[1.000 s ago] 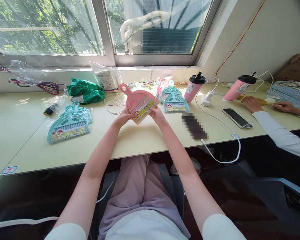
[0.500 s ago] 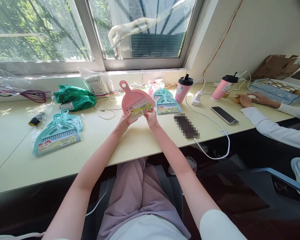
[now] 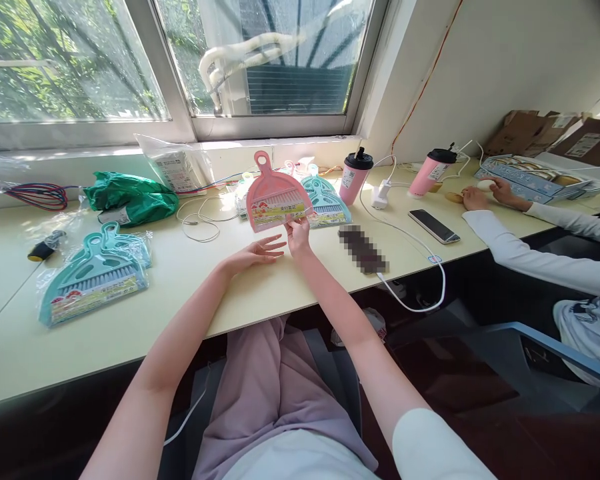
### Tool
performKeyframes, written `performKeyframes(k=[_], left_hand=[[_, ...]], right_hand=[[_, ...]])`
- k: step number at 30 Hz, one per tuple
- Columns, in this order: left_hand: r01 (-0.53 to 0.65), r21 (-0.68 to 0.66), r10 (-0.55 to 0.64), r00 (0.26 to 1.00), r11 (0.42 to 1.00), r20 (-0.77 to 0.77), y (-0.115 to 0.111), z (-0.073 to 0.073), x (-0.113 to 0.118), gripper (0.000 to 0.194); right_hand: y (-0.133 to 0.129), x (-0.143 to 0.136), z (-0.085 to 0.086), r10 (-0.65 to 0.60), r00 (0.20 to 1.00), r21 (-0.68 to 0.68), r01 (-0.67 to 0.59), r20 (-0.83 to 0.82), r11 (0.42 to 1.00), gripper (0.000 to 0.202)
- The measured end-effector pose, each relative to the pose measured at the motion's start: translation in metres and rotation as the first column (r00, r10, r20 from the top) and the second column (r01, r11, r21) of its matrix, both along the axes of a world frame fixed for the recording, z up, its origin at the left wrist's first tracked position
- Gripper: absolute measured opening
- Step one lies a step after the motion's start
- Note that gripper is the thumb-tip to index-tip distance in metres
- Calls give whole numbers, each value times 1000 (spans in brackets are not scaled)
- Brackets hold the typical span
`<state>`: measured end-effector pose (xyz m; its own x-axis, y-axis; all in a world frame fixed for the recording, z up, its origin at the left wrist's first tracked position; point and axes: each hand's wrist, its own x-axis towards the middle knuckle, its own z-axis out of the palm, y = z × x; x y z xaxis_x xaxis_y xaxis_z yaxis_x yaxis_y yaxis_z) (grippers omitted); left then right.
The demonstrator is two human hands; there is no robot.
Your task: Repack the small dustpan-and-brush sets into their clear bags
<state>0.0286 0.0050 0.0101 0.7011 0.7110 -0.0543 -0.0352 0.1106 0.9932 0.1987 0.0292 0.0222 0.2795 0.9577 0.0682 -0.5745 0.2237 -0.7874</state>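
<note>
My right hand (image 3: 297,235) pinches the lower right corner of a pink dustpan-and-brush set (image 3: 275,195) and holds it upright above the desk (image 3: 180,293). My left hand (image 3: 256,253) is open just below the set, fingers spread, touching nothing. Behind the pink set lie teal dustpan sets (image 3: 325,200) in a small pile. Two more teal sets in plastic wrap (image 3: 94,278) lie at the left of the desk.
A green bag (image 3: 127,195), white cable (image 3: 200,223), coloured wires (image 3: 35,195) and a clear packet (image 3: 177,167) lie near the window. Two pink cups (image 3: 355,177) (image 3: 429,173), a charger (image 3: 380,195) and a phone (image 3: 433,225) sit right. Another person's hands (image 3: 485,195) rest there.
My left hand has let go of the pink set and dropped below it, open. My right hand now holds the set alone, turned upright. The view shifted right.
</note>
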Motion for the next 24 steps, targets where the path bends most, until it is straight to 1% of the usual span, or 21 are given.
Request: performKeyframes(k=[1,3,5,8,10,12,14,16,21,24], left_hand=[[-4,5,4,1000,1000,14,1,1,-1,90],[-72,40,69,996,997,59,3,3,-6,94],[-192,75,183,976,978,115,7,6,-14,86],[-359,82,334,916,930,221,11,11,-22,70],[-436,81,401,874,896,274,10,14,-22,65],[-493,83,455,845,866,281,7,15,-18,64],[-512,80,481,841,855,247,5,14,-15,63],[-502,74,479,853,862,209,5,12,-13,65],[-520,72,496,842,851,210,6,8,-13,67],[-521,63,501,843,851,198,8,6,-12,69]], right_hand=[[1,1,1,-4,1000,-3,4,-21,1000,42],[2,4,2,10,998,-5,-10,-54,1000,42],[2,4,2,46,997,-3,-46,-58,999,41],[2,0,-1,142,990,-2,-142,-19,990,34],[2,-4,-4,219,976,-19,-219,5,976,31],[3,-6,-8,277,961,-60,-275,17,959,32],[4,-5,-10,299,954,-105,-296,13,949,34],[7,-2,-11,303,953,-140,-300,0,944,35],[13,6,-14,342,940,-149,-337,9,930,31],[15,7,-16,344,939,-180,-336,14,925,27]])
